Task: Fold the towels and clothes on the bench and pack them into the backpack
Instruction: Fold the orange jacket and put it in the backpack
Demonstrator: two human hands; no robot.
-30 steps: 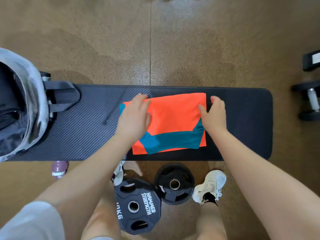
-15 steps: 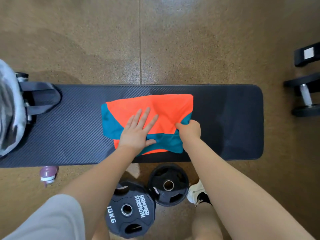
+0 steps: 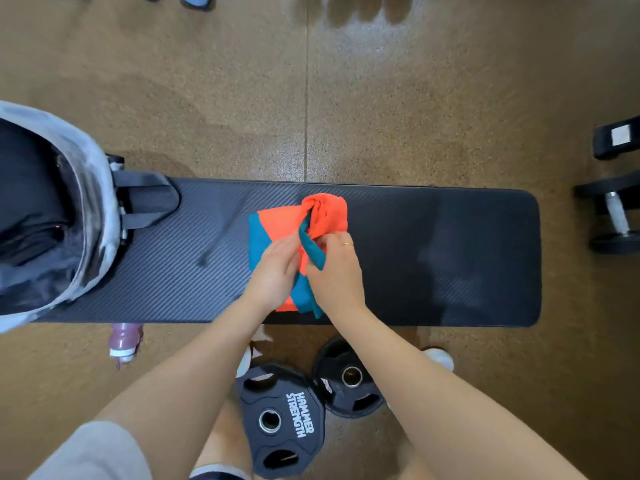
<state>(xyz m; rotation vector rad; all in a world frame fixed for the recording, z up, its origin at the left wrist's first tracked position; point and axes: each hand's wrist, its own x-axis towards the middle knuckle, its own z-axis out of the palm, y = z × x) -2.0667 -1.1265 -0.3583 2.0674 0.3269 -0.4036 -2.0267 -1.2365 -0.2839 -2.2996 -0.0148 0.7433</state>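
Note:
An orange and teal garment [image 3: 277, 220] lies on the middle of the black bench [image 3: 433, 254]. Its right side is lifted and bunched over toward the left. My right hand [image 3: 334, 271] grips that raised fold, a teal edge showing between thumb and fingers. My left hand [image 3: 275, 271] lies flat on the lower left part of the garment, fingers touching the fold. The grey backpack [image 3: 93, 202] stands open at the bench's left end, its dark inside showing.
Two black weight plates [image 3: 284, 420] lie on the floor by my feet, in front of the bench. A pink bottle [image 3: 123, 341] sits on the floor under the bench's left front edge. Dumbbells [image 3: 613, 209] rest at the far right.
My right hand has lifted the garment's right side and carried it leftward over the rest. The garment looks narrower and bunched. My left hand stays pressed on it.

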